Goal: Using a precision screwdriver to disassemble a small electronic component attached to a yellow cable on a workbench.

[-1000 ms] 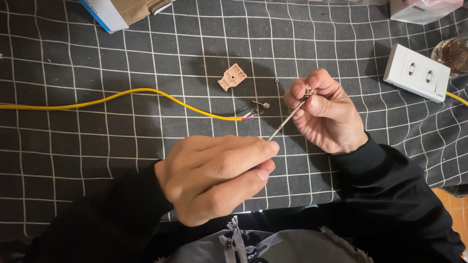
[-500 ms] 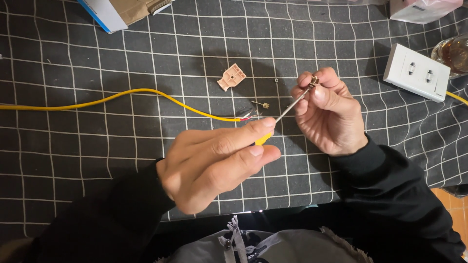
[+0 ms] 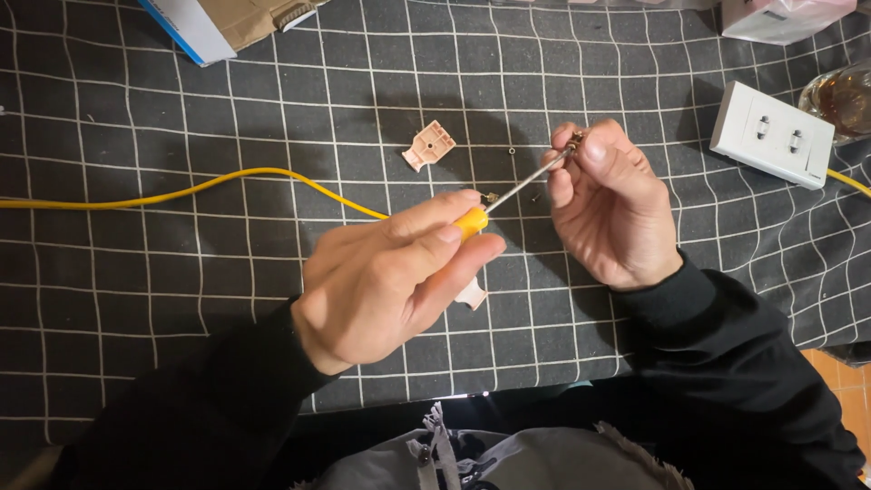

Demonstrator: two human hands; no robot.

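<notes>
My left hand [image 3: 390, 272] is closed around a screwdriver with a yellow handle [image 3: 471, 221]; its thin metal shaft [image 3: 526, 180] slants up to the right. My right hand [image 3: 606, 204] pinches a small metal part [image 3: 575, 139] at the shaft's tip. A yellow cable [image 3: 227, 180] runs in from the left and ends near the screwdriver handle. A pale pink plastic piece [image 3: 429, 145] lies on the cloth above it, and another pale piece [image 3: 472, 295] shows under my left fingers.
A black cloth with a white grid [image 3: 136, 299] covers the table. A white double wall socket [image 3: 771, 133] lies at the right beside a glass [image 3: 839, 100]. A cardboard box [image 3: 222, 23] sits at the top left, a pink pack [image 3: 785, 16] at the top right.
Both hands have risen slightly. My left hand slid along the screwdriver so its yellow handle now shows, and the shaft tip stays at my right fingers.
</notes>
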